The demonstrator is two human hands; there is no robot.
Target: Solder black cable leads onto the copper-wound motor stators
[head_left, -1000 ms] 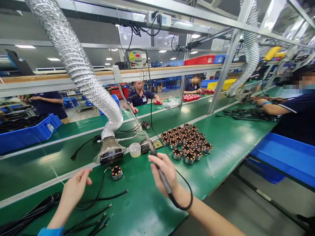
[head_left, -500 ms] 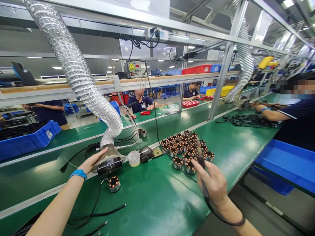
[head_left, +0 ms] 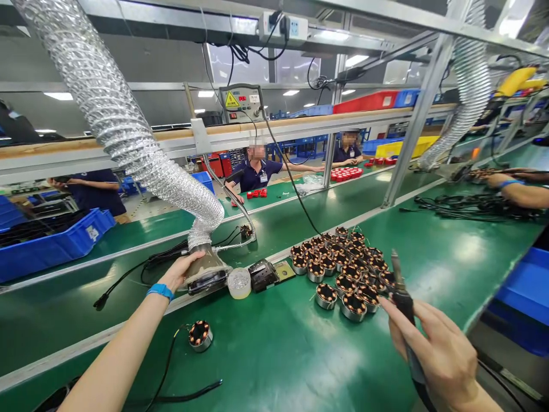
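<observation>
My left hand grips the fume extractor hood, which hangs at the end of a silver flexible duct. Its fingers are partly hidden behind the hood. In my right hand is a soldering iron, tip pointing up and away, at the right edge of a cluster of copper-wound motor stators. One separate stator sits on the green bench in front of the hood, with a black cable running up to it.
A round whitish tub and a black holder stand right of the hood. The soldering station is on the shelf above. Black cables lie farther right. A blue bin is at left. Co-workers sit across the bench and at right.
The view has shifted. My right hand has moved the soldering iron rightward, off from over the stators. My left hand and the hood are slightly closer to the tub.
</observation>
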